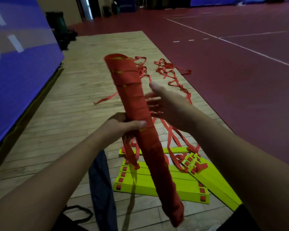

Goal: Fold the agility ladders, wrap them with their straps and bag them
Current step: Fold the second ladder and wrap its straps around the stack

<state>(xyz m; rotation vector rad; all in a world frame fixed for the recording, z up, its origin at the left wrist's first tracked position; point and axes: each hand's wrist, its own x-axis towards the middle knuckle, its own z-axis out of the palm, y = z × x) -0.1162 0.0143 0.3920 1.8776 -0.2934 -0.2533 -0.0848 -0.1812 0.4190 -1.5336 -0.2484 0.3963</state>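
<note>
One ladder bundle (132, 97), wound tight in red strap, is raised and tilted, far end up. Yellow rungs (187, 185) lie stacked below it, loose red straps (163, 65) trailing beyond, dark bag (100, 180) just left

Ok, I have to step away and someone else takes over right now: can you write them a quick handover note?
Left hand grips the long bundle wrapped in red strap near its middle, tilted above the wooden floor.
Right hand is open beside the bundle, its fingers blurred among loose strap.
Flat yellow plastic rungs lie piled below, and a tangle of red straps lies further off.
A dark fabric bag lies left of the rungs.
Done: one bundle looks wrapped along most of its length.
Left: finish the wrap and bag the bundle, then fold, wrap and bag the yellow pile.
</note>
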